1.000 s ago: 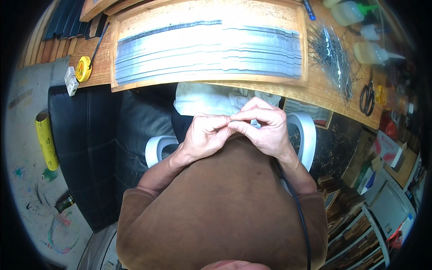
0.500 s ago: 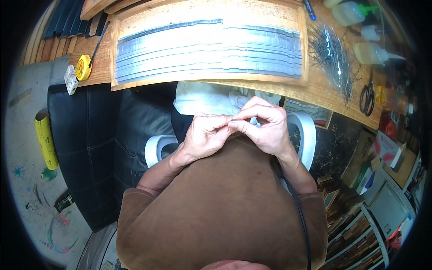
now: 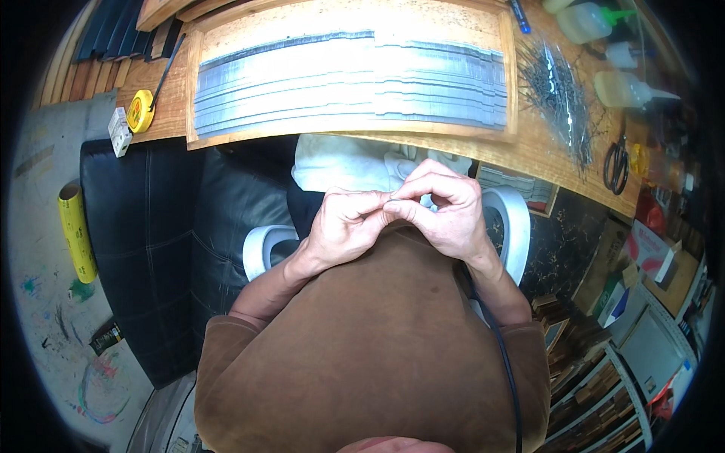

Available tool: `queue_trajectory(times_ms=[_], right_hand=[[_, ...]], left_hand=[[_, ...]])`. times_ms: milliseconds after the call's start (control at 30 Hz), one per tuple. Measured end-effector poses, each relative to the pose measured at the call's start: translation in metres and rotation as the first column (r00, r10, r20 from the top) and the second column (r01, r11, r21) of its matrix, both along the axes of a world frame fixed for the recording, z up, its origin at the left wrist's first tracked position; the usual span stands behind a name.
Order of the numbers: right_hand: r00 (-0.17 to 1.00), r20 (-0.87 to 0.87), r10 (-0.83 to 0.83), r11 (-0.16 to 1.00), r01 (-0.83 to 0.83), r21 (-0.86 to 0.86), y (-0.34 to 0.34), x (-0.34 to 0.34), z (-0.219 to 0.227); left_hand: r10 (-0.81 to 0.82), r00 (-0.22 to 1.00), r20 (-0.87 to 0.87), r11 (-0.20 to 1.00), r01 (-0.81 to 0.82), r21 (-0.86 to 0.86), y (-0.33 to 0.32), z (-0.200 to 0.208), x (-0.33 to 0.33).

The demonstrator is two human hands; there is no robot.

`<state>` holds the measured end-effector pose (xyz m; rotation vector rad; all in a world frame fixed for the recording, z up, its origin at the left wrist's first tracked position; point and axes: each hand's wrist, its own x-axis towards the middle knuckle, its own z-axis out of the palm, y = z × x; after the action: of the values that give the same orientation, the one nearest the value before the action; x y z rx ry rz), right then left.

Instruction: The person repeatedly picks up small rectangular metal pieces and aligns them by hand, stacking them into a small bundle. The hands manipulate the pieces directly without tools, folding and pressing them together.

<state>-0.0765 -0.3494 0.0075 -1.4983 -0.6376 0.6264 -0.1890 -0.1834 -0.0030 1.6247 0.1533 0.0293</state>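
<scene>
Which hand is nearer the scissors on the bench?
Right. The right hand is in front of the chest, on the side where the scissors lie; the left hand touches it on the far side.

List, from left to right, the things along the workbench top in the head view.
Yellow tape measure → wooden tray of grey strips → pile of thin metal wires → black scissors.
</scene>
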Motion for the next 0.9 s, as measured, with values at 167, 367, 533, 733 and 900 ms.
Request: queue_trajectory(times_ms=[167,367,533,733,900], right_hand=[[1.000,0.019,-0.003,1.000,0.003,0.003,0.000,0.001,0.001],[0.994,0.112,-0.001,1.000,0.004,-0.029,0.002,0.000,0.007],[0.986,0.167,0.004,1.000,0.000,-0.024,0.003,0.001,0.007],[0.986,0.165,-0.014,1.000,0.018,-0.020,0.002,-0.001,0.004],[0.966,0.220,-0.138,0.984,0.159,-0.083,-0.013,0.016,0.030]], left_hand=[[0.018,1.000,-0.013,1.000,-0.017,0.011,-0.001,0.000,-0.001],[0.044,0.999,0.009,0.999,-0.044,0.015,-0.003,-0.004,-0.002],[0.026,1.000,0.006,0.999,-0.026,0.040,-0.001,0.000,0.000],[0.024,1.000,-0.008,1.000,-0.024,0.004,0.000,0.000,0.000],[0.146,0.988,0.058,0.988,-0.149,0.038,-0.005,0.008,0.004]])
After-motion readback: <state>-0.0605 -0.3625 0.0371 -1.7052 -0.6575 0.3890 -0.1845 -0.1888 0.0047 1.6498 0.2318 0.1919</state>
